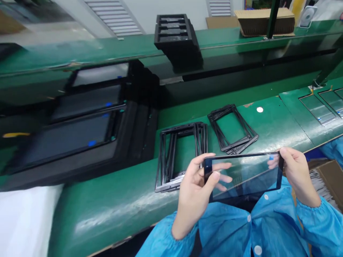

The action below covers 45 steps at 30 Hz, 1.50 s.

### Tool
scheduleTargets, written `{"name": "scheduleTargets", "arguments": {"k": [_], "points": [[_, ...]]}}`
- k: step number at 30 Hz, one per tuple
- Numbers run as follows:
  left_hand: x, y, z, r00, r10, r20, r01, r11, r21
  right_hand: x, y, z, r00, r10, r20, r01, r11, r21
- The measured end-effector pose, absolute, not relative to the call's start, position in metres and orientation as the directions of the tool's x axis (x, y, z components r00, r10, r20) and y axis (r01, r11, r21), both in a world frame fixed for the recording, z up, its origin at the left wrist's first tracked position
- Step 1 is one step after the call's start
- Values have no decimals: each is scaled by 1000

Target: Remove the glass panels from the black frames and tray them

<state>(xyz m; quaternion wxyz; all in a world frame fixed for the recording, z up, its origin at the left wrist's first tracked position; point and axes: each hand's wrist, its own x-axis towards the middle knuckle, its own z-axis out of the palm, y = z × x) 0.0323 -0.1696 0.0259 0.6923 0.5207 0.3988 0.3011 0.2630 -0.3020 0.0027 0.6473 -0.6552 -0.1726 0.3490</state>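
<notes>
At the front edge of the green surface (120, 203), you hold a dark-bordered glass panel (249, 176) lengthwise above your lap. Your left hand (194, 185) is closed on one short end and your right hand (296, 175) on the other. The left fingers (203, 157) wrap the border, with several spread behind the glass and showing through it. The right grips nearer the rim.

The cleaner hold looks to be by the black border alone, with fingertips off the clear face, since prints and reflections would hide flaws. Equal pressure at both ends should spare the thin sheet any twist.

Two stacks of black frames (184, 127) (241, 144) lie on the surface just beyond the panel. Trays of screens (80, 142) sit to the left, blurred.
</notes>
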Motion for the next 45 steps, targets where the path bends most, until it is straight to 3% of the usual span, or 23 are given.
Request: {"name": "scheduleTargets", "arguments": {"k": [6,11,14,16,18,20,25,28,32,35,39,45], "points": [[30,-176,14,469,846,-255,-3,290,957,257,-304,8,757,648,-87,-51,-74,-996],[31,-172,7,469,862,-192,51,190,980,253,-305,13,714,696,-79,-89,-22,-996],[36,-164,16,454,888,71,187,-172,967,248,-310,15,707,706,-30,-14,-28,-999],[42,-156,25,555,784,279,262,-483,835,244,-313,16,695,719,9,52,-38,-998],[48,-148,33,730,602,325,232,-664,710,242,-315,16,679,734,34,107,-53,-993],[51,-141,38,826,482,292,171,-708,685,240,-316,17,675,736,46,137,-64,-988],[51,-142,39,824,501,266,183,-679,711,244,-313,21,675,737,44,139,-69,-988],[53,-149,43,862,473,180,175,-612,771,246,-305,23,578,816,-15,111,-97,-989],[59,-158,45,903,430,18,163,-380,910,247,-290,24,361,929,-76,40,-97,-994],[56,-161,38,843,520,-136,204,-76,976,249,-285,22,418,904,-90,-27,-86,-996],[47,-167,31,740,586,-329,161,321,933,251,-286,11,546,831,-106,-60,-87,-994],[47,-176,27,690,636,-346,65,422,904,241,-284,5,583,800,-142,-142,-71,-987]]}}
